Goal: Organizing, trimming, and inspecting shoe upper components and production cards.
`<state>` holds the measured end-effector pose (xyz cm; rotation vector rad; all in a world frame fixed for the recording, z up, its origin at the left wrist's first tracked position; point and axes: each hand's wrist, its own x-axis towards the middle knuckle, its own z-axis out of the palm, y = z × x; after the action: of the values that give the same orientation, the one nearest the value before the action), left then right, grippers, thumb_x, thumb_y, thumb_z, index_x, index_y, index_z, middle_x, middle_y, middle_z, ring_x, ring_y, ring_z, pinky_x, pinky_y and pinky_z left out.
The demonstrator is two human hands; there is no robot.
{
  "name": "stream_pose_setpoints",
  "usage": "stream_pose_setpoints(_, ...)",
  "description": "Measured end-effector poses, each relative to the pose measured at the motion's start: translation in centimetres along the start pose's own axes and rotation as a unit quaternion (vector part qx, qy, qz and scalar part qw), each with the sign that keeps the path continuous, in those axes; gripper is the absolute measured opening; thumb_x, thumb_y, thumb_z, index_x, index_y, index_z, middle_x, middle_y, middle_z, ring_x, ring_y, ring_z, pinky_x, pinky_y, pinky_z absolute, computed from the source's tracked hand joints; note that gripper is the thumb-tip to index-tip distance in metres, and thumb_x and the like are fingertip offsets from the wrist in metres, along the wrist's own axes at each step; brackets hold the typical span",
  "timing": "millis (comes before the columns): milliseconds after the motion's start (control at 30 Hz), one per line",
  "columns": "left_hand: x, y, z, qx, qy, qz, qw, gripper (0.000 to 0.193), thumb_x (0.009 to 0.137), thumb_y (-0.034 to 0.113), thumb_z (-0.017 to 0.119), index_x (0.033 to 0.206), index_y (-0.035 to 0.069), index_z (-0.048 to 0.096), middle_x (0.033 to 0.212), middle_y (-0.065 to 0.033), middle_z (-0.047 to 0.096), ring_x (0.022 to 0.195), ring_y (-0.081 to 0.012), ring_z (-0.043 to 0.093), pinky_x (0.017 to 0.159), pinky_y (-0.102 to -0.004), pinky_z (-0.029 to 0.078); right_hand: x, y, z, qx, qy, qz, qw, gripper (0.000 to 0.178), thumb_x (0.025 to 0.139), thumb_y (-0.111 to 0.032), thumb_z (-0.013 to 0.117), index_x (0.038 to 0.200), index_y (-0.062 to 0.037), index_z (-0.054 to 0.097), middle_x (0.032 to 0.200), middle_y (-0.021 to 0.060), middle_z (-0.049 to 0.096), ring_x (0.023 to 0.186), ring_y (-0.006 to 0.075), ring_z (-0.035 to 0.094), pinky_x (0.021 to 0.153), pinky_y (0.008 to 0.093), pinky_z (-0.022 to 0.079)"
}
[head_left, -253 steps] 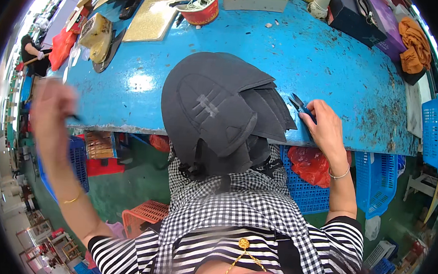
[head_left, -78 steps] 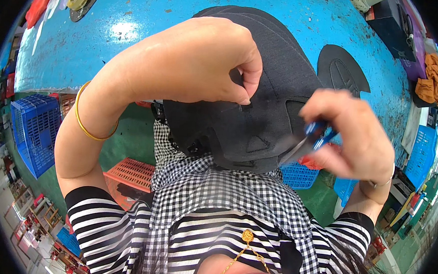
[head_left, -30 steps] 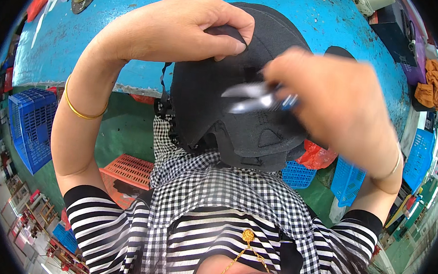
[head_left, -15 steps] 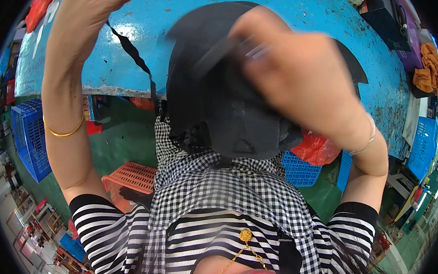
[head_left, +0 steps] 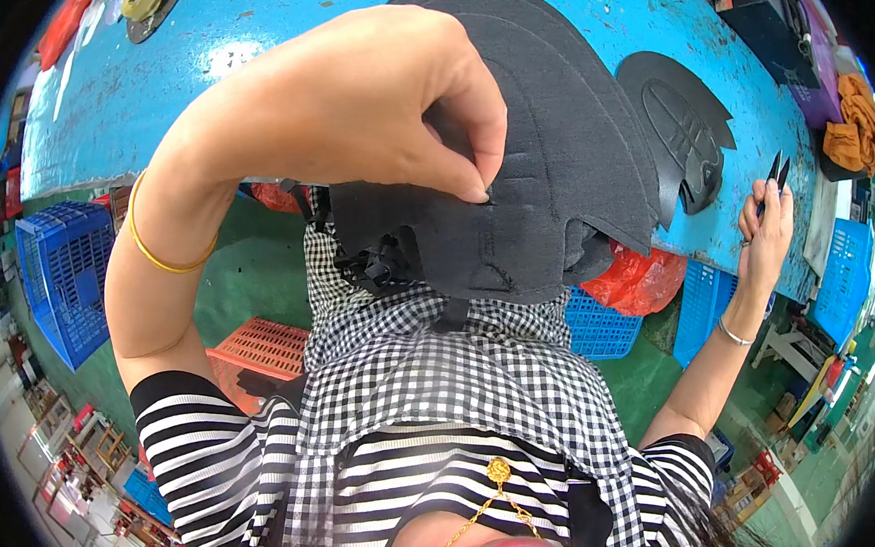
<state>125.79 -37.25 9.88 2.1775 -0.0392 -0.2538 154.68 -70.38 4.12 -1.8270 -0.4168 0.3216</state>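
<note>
A broad black fabric piece (head_left: 565,161) with stitched lines and layered curved edges lies over the front edge of the blue table and toward my lap. My left hand (head_left: 368,99) bends over it, thumb and forefinger pinched together at its surface. What they pinch, if anything, is too small to make out. Out to the right, my right hand (head_left: 767,229) is closed around dark thread snips (head_left: 779,172), their two pointed blades sticking up apart. Between the hands, another black piece (head_left: 675,128) with an oval stitched pattern rests on the table.
Black scraps (head_left: 383,262) bunch under the fabric's near edge, beside a red plastic bag (head_left: 639,281). Blue crates (head_left: 62,276) and an orange basket (head_left: 265,348) stand below table level. At the right rear are a dark box (head_left: 767,43) and orange cloth (head_left: 855,124).
My left hand has come down from the upper left onto the black fabric. My right hand has swung off it to the right with the snips. The dangling black strip has left its earlier place.
</note>
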Motion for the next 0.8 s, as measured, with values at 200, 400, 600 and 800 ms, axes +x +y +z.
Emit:
stream_pose_setpoints(200, 0.7, -0.3, 0.5, 0.053, -0.019, 0.006, 0.998, 0.009, 0.071, 0.010, 0.075, 0.076, 0.005, 0.069, 0.071, -0.0016, 0.064, 0.064, -0.0162, 0.058, 0.057, -0.0285, 0.045, -7.0, -8.0, 8.4, -0.038, -0.191, -0.170, 0.966, 0.011, 0.093, -0.006, 0.059, 0.101, -0.0015, 0.053, 0.078, 0.0028, 0.058, 0.057, 0.0050, 0.049, 0.047, 0.0197, 0.035)
stream_pose_setpoints(400, 1.3, -0.3, 0.8, 0.097, -0.001, 0.033, 0.995, 0.009, 0.070, 0.012, 0.073, 0.076, 0.007, 0.068, 0.069, -0.0048, 0.063, 0.061, -0.0214, 0.057, 0.057, -0.0318, 0.045, -7.5, -10.4, 14.5, -0.258, -0.418, -0.424, 0.761, 0.018, 0.074, -0.008, 0.070, 0.086, -0.0104, 0.058, 0.067, 0.0021, 0.051, 0.055, 0.0176, 0.057, 0.046, 0.0314, 0.044)
stream_pose_setpoints(600, 1.5, -0.9, 1.3, 0.140, 0.029, 0.070, 0.987, 0.009, 0.069, 0.014, 0.073, 0.075, 0.009, 0.068, 0.066, -0.0070, 0.062, 0.059, -0.0246, 0.057, 0.057, -0.0346, 0.044, -8.1, -10.4, 15.8, -0.362, -0.383, -0.477, 0.703, 0.020, 0.068, -0.013, 0.067, 0.083, -0.0144, 0.054, 0.062, 0.0016, 0.042, 0.054, 0.0165, 0.056, 0.044, 0.0315, 0.043)
stream_pose_setpoints(800, 1.5, -0.5, 1.5, 0.178, 0.048, 0.086, 0.979, 0.016, 0.068, 0.018, 0.075, 0.076, 0.007, 0.065, 0.063, -0.0096, 0.058, 0.059, -0.0280, 0.056, 0.056, -0.0370, 0.043, -6.3, -11.2, 16.1, -0.349, -0.492, -0.457, 0.654, 0.017, 0.074, -0.014, 0.065, 0.087, -0.0145, 0.055, 0.066, 0.0022, 0.051, 0.060, 0.0200, 0.060, 0.046, 0.0336, 0.043)
